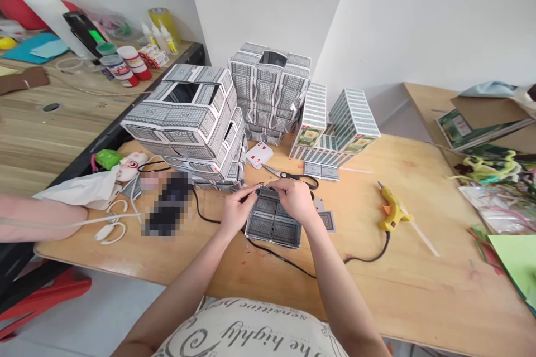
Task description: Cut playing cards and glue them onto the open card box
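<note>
In front of me lies a shallow square tray built from grey-backed playing cards. My left hand pinches its far left corner between thumb and fingers. My right hand is closed at the tray's far edge, the fingers bent over a card there; the exact contact is partly hidden. Just beyond lie black-handled scissors, partly covered by my right hand. A loose playing card rests face down to the tray's right. Behind the scissors are face-up heart cards.
Large playing-card boxes stand behind, beside a green card structure. A yellow glue gun lies right, its black cord crossing near the tray. White scissors and another person's arm are at left.
</note>
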A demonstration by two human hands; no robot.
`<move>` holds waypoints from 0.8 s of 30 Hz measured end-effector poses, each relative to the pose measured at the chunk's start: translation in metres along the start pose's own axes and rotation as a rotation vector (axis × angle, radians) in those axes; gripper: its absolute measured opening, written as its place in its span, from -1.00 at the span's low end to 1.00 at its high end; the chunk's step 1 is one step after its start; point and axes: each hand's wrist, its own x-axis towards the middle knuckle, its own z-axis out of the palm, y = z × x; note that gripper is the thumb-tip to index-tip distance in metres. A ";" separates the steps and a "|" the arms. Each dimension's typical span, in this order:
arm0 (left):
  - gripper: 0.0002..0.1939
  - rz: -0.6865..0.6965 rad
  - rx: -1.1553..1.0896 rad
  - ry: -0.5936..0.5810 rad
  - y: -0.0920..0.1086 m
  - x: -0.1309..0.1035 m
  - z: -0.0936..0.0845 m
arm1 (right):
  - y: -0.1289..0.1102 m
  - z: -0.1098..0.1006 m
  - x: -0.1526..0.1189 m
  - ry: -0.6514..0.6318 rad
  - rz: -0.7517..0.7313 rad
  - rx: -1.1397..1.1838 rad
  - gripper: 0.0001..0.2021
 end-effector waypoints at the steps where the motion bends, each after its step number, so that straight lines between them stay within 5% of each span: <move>1: -0.74 0.016 0.016 -0.011 0.001 0.000 0.000 | 0.000 0.001 0.000 0.006 0.000 -0.008 -0.70; 8: -0.68 0.174 0.257 -0.140 0.015 -0.003 -0.009 | 0.002 -0.002 -0.007 0.035 0.020 0.020 -0.77; 17: -0.62 0.030 -0.018 -0.248 0.011 0.003 -0.003 | 0.017 -0.008 -0.026 0.127 0.150 0.248 -0.78; 24: -0.74 0.026 0.114 -0.293 0.014 0.010 0.007 | 0.016 0.002 -0.025 0.103 0.213 0.222 -0.72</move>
